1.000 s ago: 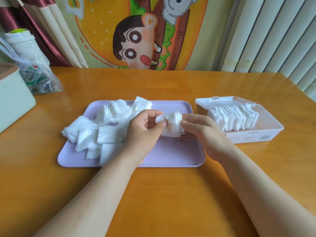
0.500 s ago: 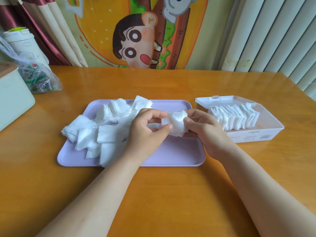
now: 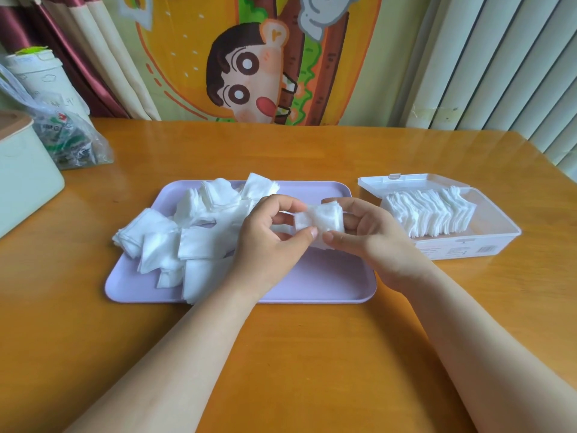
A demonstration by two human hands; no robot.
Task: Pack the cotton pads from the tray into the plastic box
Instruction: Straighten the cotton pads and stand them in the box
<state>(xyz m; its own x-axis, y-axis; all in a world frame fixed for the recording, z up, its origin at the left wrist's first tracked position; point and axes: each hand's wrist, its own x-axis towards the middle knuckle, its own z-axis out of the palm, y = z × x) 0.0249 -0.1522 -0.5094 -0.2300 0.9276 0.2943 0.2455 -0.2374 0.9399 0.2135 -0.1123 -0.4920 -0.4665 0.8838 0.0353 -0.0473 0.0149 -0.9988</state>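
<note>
A small stack of white cotton pads is held above the right half of the lilac tray. My left hand pinches its left end and my right hand grips its right end. A loose heap of cotton pads covers the tray's left half. To the right stands the clear plastic box, lid open at the back, with a row of upright pads inside.
On the wooden table, a pale green container sits at the far left edge. Behind it lie a plastic bag of small packets and a white tub. A curtain hangs behind the table.
Both hands have squeezed the held stack into a neater, squarer bundle and lifted it slightly. Tray, heap and box have stayed put.
</note>
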